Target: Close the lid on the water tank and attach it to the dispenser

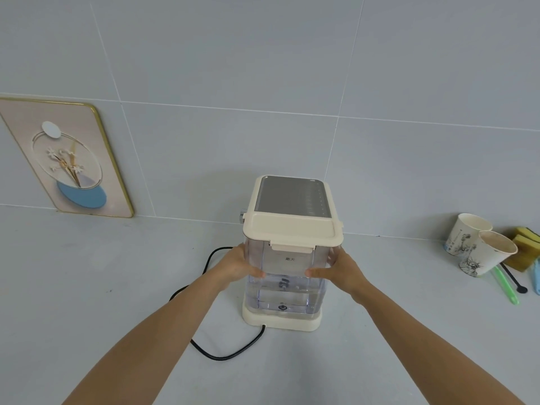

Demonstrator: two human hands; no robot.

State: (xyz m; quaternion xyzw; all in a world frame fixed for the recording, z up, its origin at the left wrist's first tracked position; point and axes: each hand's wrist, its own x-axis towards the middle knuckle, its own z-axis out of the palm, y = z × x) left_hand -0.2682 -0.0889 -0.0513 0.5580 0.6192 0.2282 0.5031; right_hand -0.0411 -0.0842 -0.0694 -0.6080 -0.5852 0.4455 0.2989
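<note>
Head view: fingers [331, 255] blurred behind water tank [285, 287].

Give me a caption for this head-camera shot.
Both hands, left and right, seat the lidded tank on the dispenser.

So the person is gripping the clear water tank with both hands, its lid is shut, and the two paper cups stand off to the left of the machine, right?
Not quite: the head view shows the two paper cups off to the right of the machine, by the sponges. The rest holds: the left hand and right hand grip the clear water tank, and its lid is shut.
</note>
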